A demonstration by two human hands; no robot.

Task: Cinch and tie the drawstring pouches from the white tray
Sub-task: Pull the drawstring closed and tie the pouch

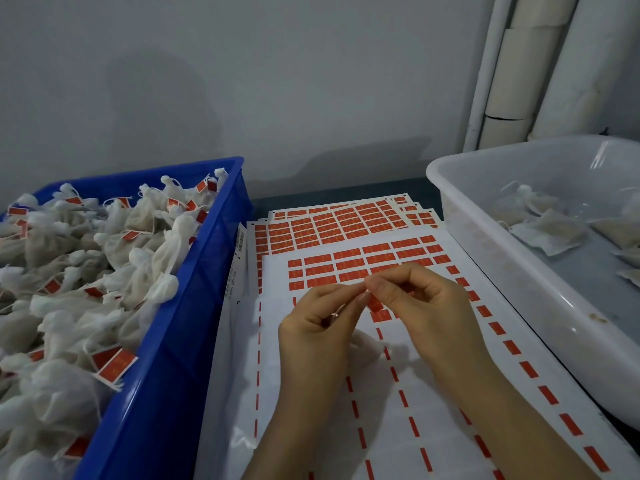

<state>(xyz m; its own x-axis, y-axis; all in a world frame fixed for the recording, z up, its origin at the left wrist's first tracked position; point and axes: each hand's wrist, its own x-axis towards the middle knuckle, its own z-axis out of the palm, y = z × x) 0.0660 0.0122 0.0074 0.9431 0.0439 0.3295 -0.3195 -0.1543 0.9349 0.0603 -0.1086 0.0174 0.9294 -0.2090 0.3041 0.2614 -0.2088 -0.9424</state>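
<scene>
My left hand (pixel 317 327) and my right hand (pixel 419 303) meet fingertip to fingertip over the sticker sheets, both pinching a thin white drawstring (pixel 364 285). A white pouch (pixel 367 348) lies under and between my hands, mostly hidden by them. A red sticker (pixel 375 303) shows just below my right fingers; whether it is on the string I cannot tell. The white tray (pixel 485 216) stands at the right with several loose, flat pouches (pixel 547 230) in it.
A blue crate (pixel 194 271) at the left is heaped with tied pouches bearing red tags (pixel 114 363). Sheets of red stickers (pixel 346 223) cover the table between crate and tray. A grey wall and white pipes (pixel 519 71) stand behind.
</scene>
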